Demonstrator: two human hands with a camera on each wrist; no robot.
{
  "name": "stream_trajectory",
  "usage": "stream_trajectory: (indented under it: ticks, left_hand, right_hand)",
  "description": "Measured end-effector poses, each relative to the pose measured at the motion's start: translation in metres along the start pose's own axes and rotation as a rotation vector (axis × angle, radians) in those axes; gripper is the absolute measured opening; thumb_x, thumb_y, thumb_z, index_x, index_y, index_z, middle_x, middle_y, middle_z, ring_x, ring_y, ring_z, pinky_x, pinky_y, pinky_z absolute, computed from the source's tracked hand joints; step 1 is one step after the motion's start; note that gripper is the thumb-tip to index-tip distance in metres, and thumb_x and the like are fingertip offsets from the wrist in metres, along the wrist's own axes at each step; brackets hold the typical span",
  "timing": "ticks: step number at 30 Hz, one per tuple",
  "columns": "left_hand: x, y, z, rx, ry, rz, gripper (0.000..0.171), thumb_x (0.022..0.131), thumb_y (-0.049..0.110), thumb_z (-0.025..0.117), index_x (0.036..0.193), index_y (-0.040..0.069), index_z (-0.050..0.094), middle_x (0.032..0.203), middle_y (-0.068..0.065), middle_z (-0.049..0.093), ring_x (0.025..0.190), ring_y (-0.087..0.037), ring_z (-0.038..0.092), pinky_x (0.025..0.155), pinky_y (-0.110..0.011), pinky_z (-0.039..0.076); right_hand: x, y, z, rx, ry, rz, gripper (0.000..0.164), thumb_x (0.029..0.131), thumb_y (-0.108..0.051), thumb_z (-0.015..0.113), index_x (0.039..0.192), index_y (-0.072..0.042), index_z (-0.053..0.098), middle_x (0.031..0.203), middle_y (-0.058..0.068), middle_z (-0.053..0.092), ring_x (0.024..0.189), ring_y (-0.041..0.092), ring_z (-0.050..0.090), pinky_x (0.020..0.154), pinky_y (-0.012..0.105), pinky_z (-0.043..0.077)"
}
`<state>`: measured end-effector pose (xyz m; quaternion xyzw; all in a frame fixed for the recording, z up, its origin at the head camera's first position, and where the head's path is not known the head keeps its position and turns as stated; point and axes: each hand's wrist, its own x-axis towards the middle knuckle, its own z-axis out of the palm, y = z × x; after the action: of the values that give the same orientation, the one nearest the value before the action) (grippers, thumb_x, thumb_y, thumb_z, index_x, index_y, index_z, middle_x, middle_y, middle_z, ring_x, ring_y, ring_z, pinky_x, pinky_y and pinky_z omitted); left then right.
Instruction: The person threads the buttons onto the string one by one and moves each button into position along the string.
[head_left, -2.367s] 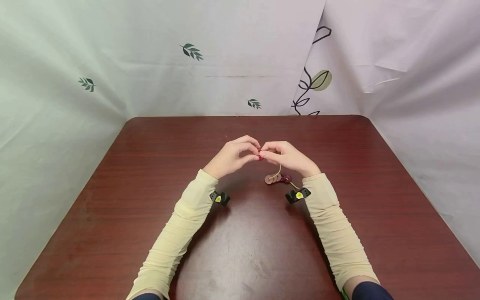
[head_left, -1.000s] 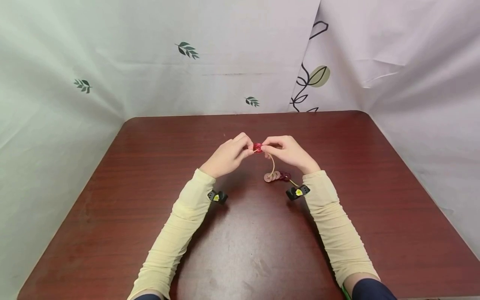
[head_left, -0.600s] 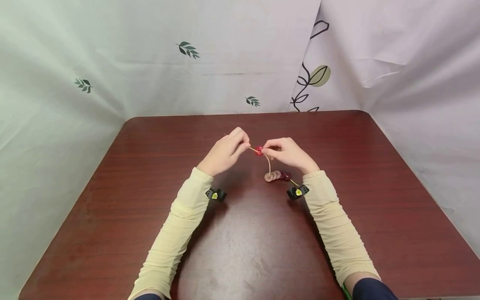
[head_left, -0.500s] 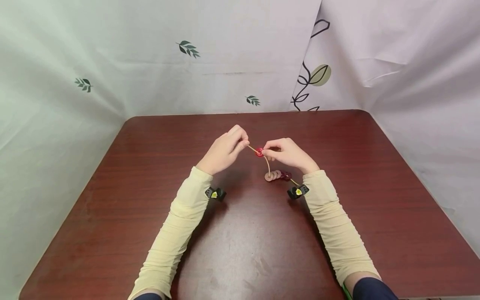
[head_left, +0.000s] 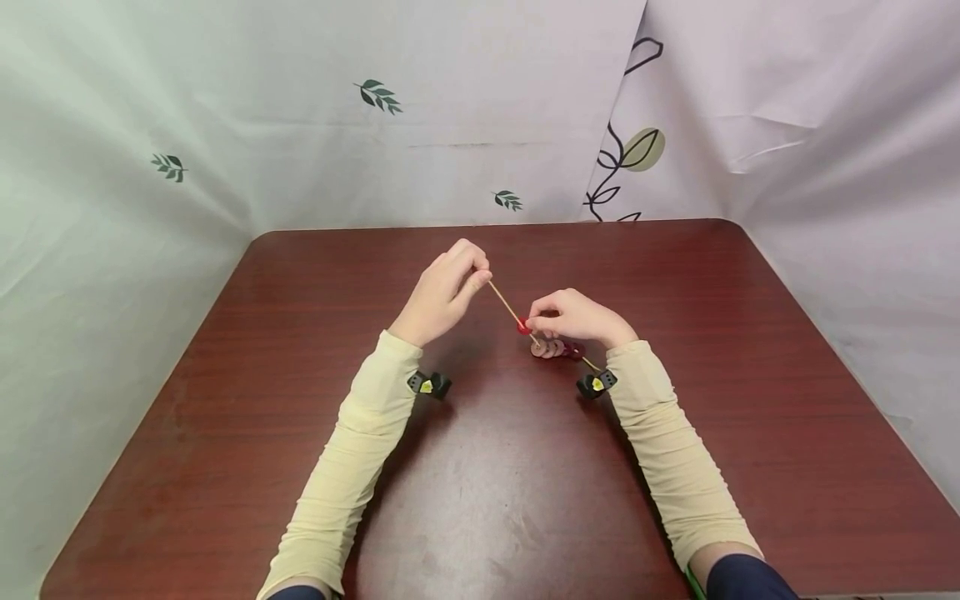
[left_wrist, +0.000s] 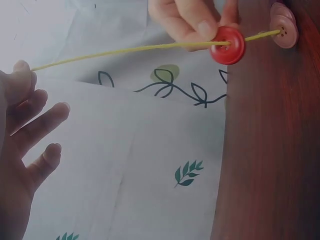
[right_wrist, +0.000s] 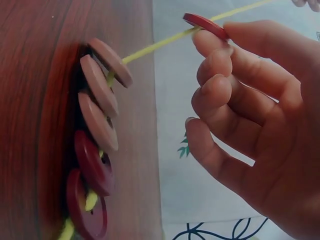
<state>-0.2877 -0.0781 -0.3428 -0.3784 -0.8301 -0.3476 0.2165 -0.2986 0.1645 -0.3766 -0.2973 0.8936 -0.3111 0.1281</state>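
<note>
My left hand (head_left: 447, 287) pinches a yellow cord (left_wrist: 125, 49) between thumb and forefinger, its other fingers spread loosely. The cord runs taut down through a red button (left_wrist: 228, 46). At that button's edge, my right hand (head_left: 581, 318) pinches it between thumb and forefinger. Beyond it, the same cord threads three pink buttons (right_wrist: 97, 122) and two dark red buttons (right_wrist: 93, 162), which lean in a row on the table in the right wrist view. A tail of cord shows past the last dark red button, close to the right wrist.
The brown wooden table (head_left: 480, 467) spans the view beneath both arms. A pale cloth (head_left: 450, 100) with leaf prints hangs behind its far edge. Each wrist wears a black camera mount, the left one (head_left: 430, 385) and the right one (head_left: 596, 383).
My left hand has drawn back up and to the left, pulling a longer stretch of cord through the red button. My right hand has brought that button down, closer to the row of buttons.
</note>
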Motion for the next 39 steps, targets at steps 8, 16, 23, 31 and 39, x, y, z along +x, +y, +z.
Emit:
stream_trajectory:
  ticks: [8, 16, 23, 31, 39]
  left_hand:
    - [0.0, -0.001, 0.001, 0.004, 0.01, 0.012, 0.006, 0.096, 0.012, 0.059, 0.093, 0.008, 0.055, 0.096, -0.006, 0.057, 0.087, -0.02, 0.052, 0.081, -0.036, 0.043]
    - [-0.001, -0.002, 0.001, 0.013, -0.022, 0.003, 0.008, 0.096, 0.014, 0.058, 0.091, 0.008, 0.056, 0.095, -0.006, 0.057, 0.085, -0.02, 0.052, 0.079, -0.035, 0.043]
    - [-0.002, -0.001, -0.001, 0.014, -0.07, -0.018, 0.01, 0.097, 0.019, 0.059, 0.092, 0.01, 0.058, 0.093, -0.003, 0.057, 0.081, -0.021, 0.052, 0.078, -0.034, 0.042]
    - [-0.001, -0.004, -0.013, 0.077, -0.205, -0.038, 0.009, 0.095, 0.021, 0.062, 0.09, 0.014, 0.061, 0.091, 0.001, 0.059, 0.077, -0.02, 0.052, 0.077, -0.033, 0.043]
    - [-0.013, -0.025, -0.03, 0.093, -0.494, -0.221, 0.013, 0.094, 0.023, 0.062, 0.087, 0.012, 0.066, 0.078, 0.003, 0.058, 0.069, -0.013, 0.049, 0.069, -0.029, 0.041]
  right_hand:
    - [0.0, 0.004, 0.003, 0.047, -0.084, 0.026, 0.019, 0.093, -0.014, 0.059, 0.078, -0.006, 0.066, 0.064, 0.009, 0.062, 0.056, 0.021, 0.059, 0.056, 0.026, 0.047]
    - [0.0, 0.007, 0.005, 0.031, -0.116, 0.055, 0.02, 0.091, -0.011, 0.058, 0.074, -0.004, 0.065, 0.057, 0.0, 0.055, 0.056, 0.012, 0.055, 0.058, 0.026, 0.046]
    - [0.0, 0.01, 0.005, 0.017, -0.115, 0.08, 0.027, 0.093, -0.018, 0.06, 0.071, -0.005, 0.065, 0.059, 0.001, 0.059, 0.055, 0.01, 0.053, 0.056, 0.025, 0.045]
    - [-0.012, 0.011, -0.006, -0.029, -0.039, 0.084, 0.027, 0.094, -0.021, 0.058, 0.074, -0.005, 0.065, 0.056, -0.001, 0.051, 0.055, 0.011, 0.05, 0.059, 0.026, 0.042]
    - [-0.029, 0.017, -0.015, -0.045, -0.021, 0.11, 0.026, 0.095, -0.02, 0.057, 0.075, -0.004, 0.064, 0.056, -0.003, 0.048, 0.055, 0.012, 0.048, 0.058, 0.026, 0.038]
